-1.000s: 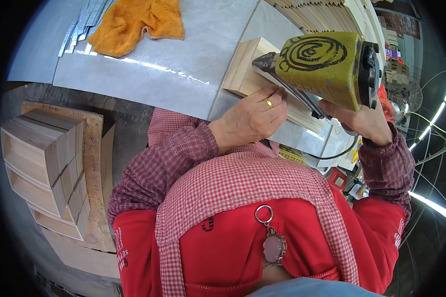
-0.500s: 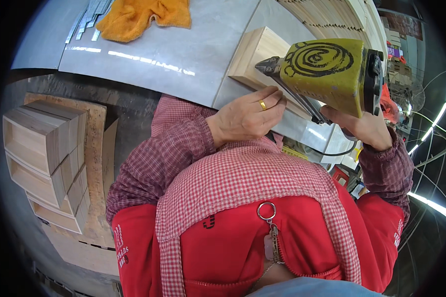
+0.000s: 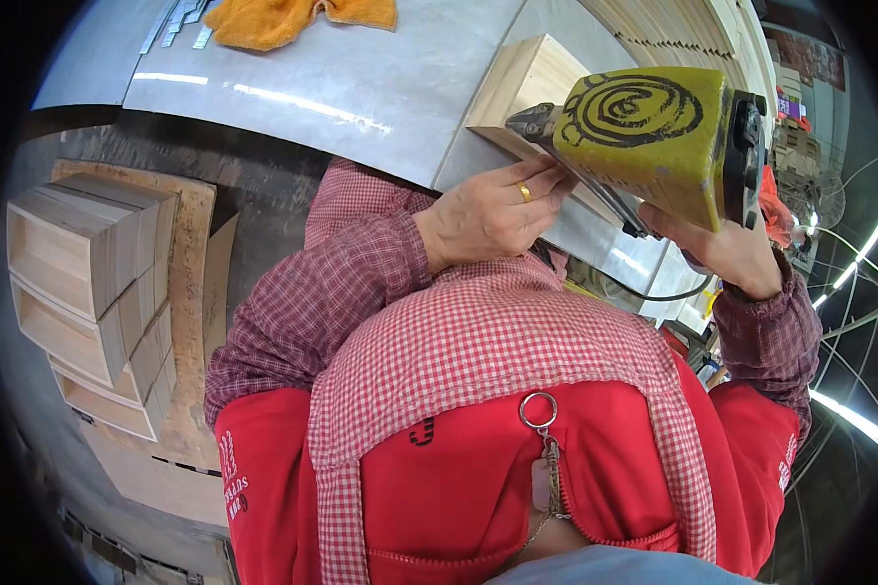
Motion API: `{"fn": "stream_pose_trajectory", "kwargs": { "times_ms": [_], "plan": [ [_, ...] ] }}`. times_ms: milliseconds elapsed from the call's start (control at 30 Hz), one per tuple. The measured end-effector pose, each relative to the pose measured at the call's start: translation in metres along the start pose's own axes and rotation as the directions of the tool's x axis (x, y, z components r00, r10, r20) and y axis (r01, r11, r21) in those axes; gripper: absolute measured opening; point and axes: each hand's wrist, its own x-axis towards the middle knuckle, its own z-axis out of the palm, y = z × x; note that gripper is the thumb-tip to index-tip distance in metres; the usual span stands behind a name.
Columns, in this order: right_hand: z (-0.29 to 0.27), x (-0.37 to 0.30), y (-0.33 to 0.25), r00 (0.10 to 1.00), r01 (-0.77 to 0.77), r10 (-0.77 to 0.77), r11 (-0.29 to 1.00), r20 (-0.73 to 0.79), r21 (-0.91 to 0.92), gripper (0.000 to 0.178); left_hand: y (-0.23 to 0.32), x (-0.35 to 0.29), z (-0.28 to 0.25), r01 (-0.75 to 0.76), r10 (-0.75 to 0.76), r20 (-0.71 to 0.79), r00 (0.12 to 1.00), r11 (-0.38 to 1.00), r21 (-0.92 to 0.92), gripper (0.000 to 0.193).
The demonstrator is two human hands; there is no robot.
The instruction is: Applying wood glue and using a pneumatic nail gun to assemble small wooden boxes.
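Observation:
A yellow-green nail gun [image 3: 637, 132] with a black spiral drawn on it is gripped in my right hand [image 3: 722, 249]; most of those fingers are hidden behind its body. Its dark nose [image 3: 531, 124] points left, over a pale wooden box [image 3: 525, 83] on the grey table. My left hand [image 3: 493, 210], with a gold ring on it, is closed against the near side of the box, just below the nose. Its fingertips are partly hidden, and whatever they pinch cannot be made out.
An orange cloth [image 3: 298, 21] and thin metal staple strips [image 3: 174, 24] lie on the grey table [image 3: 312, 73]. Pale wooden boards [image 3: 698, 34] are stacked at the far right. Several wooden boxes [image 3: 88, 253] stand piled at lower left. A dark hose [image 3: 668, 294] curves below the nail gun.
The whole view has shifted slightly, so the table and cloth sit higher. My left hand and the nail gun keep nearly the same place by the box.

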Motion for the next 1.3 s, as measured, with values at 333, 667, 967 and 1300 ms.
{"fn": "stream_pose_trajectory", "kwargs": {
  "times_ms": [333, 667, 967, 1300],
  "plan": [
    [-0.001, 0.000, -0.008, 0.987, 0.160, -0.162, 0.974, 0.000, -0.160, 0.048, 0.000, 0.003, -0.002, -0.020, 0.019, 0.024, 1.000, 0.999, 0.045, 0.009],
    [-0.022, -0.083, 0.063, 0.650, -0.498, 0.633, 0.773, -0.419, 0.394, 0.018, -0.002, 0.030, -0.001, -0.091, 0.076, 0.170, 0.983, 0.992, 0.087, 0.020],
    [0.009, -0.156, 0.291, 0.305, -0.784, 0.769, 0.537, -0.562, 0.310, 0.030, -0.023, 0.097, 0.011, 0.040, -0.151, 0.606, 0.781, 0.980, 0.193, 0.082],
    [0.041, -0.191, 0.352, 0.107, -0.952, 0.826, 0.246, -0.554, 0.183, 0.049, 0.002, 0.130, 0.011, -0.026, -0.151, 0.738, 0.658, 0.975, 0.222, 0.094]
  ]
}}
